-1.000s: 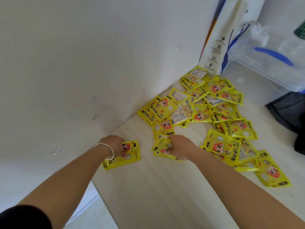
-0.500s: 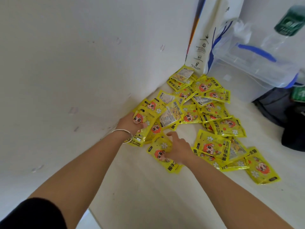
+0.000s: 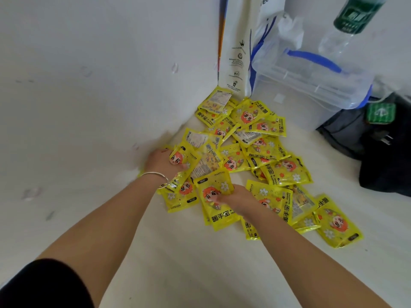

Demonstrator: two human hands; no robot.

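Your left hand [image 3: 161, 162] is gripping a yellow packet [image 3: 178, 155] at mid-frame, close against the wall [image 3: 89, 85], with the fingers curling round its edge. Just below and to the right, your right hand [image 3: 236, 200] is pinching a second packet [image 3: 213, 185], thumb pressing on its face. Both packets are lying at the left edge of the packet pile [image 3: 278, 170], which is spreading toward the clear box [image 3: 311, 81] at upper right.
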